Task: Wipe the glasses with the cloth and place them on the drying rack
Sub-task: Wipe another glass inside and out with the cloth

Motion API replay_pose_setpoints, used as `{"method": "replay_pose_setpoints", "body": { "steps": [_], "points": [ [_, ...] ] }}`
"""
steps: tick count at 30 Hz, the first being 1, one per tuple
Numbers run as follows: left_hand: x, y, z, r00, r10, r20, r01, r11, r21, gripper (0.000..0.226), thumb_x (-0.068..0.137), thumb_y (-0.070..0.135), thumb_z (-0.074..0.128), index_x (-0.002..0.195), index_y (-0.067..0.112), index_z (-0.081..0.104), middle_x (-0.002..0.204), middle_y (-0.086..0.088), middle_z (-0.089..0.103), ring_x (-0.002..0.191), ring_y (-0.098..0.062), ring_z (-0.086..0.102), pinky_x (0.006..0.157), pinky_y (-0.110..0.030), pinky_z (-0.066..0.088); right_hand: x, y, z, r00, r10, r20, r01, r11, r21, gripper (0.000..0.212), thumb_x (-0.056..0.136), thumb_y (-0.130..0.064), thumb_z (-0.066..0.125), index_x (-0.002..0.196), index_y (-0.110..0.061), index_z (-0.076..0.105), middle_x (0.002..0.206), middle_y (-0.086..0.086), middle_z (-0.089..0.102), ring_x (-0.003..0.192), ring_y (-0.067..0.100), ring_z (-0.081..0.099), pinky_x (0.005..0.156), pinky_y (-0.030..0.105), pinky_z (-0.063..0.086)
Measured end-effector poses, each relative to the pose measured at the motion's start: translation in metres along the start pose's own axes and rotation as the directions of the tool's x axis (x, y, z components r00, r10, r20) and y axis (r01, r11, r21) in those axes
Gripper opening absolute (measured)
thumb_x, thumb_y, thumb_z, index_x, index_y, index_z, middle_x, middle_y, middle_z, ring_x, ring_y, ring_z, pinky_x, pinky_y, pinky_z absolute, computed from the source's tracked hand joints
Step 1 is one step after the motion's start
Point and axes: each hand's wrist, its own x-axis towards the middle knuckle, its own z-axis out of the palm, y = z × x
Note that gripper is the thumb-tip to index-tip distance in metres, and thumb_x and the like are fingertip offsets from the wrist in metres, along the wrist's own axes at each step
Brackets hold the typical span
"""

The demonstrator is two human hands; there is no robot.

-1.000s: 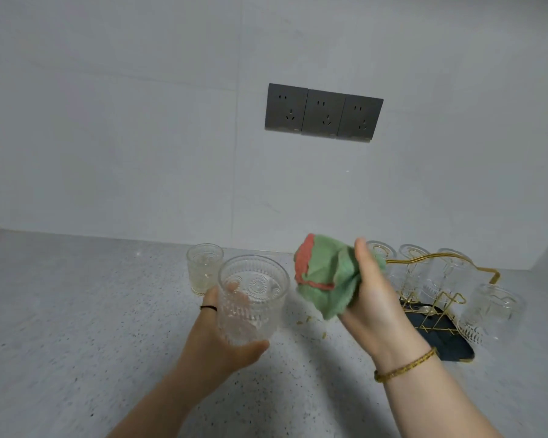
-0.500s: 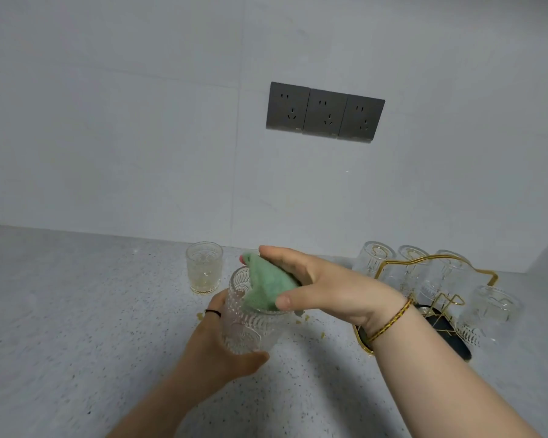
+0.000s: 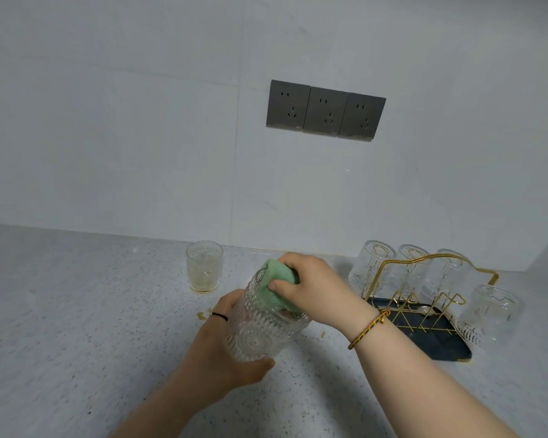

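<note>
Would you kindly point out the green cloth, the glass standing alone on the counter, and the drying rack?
green cloth (image 3: 274,270), head view, on its bunched top fold.
standing glass (image 3: 204,268), head view, middle of its patterned wall.
drying rack (image 3: 440,343), head view, bare near part of its dark tray.

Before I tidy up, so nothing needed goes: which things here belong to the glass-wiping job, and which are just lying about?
For the job: glass in the left hand, green cloth in the right hand, second glass standing behind, drying rack with upturned glasses.
Lying about: wall sockets, yellowish crumbs.
</note>
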Motion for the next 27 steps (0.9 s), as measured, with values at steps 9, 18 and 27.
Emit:
{"method": "replay_pose_setpoints", "body": {
  "steps": [9, 18, 27],
  "points": [
    [0.015, -0.015, -0.001, 0.886, -0.376, 0.273, 0.452, 0.563, -0.692, 0.064, 0.068, 0.06, 0.032, 0.087, 0.018, 0.076, 0.095, -0.009, 0.074, 0.08, -0.026, 0.072, 0.059, -0.033, 0.059, -0.011, -0.002, 0.008, 0.96, -0.204, -0.191, 0.226, 0.969, 0.102, 0.015, 0.083, -0.012, 0.058, 0.098, -0.011, 0.062, 0.082, -0.003, 0.059, 0.073, 0.009, 0.049, 0.064, 0.021, 0.039],
    [0.015, -0.015, -0.013, 0.965, -0.209, 0.159, 0.25, 0.547, -0.799, 0.111, 0.016, 0.03, 0.093, 0.119, 0.014, 0.055, 0.106, -0.012, 0.068, 0.085, -0.025, 0.07, 0.068, -0.035, 0.06, -0.002, 0.019, 0.03, 0.973, 0.207, -0.103, -0.148, 0.899, 0.413, 0.015, 0.089, -0.013, 0.052, 0.102, -0.007, 0.058, 0.082, 0.002, 0.059, 0.065, 0.004, 0.054, 0.057, 0.016, 0.043],
    [0.01, -0.01, -0.01, 0.819, -0.429, 0.382, 0.569, 0.512, -0.643, 0.063, 0.071, 0.061, 0.036, 0.085, 0.012, 0.072, 0.072, -0.012, 0.073, 0.051, -0.024, 0.065, 0.042, -0.026, 0.053, -0.008, 0.008, 0.027, 0.965, -0.176, -0.196, 0.216, 0.955, 0.204, 0.017, 0.083, -0.004, 0.054, 0.099, -0.011, 0.059, 0.083, -0.008, 0.056, 0.069, -0.001, 0.049, 0.065, 0.014, 0.039]
  ]
}}
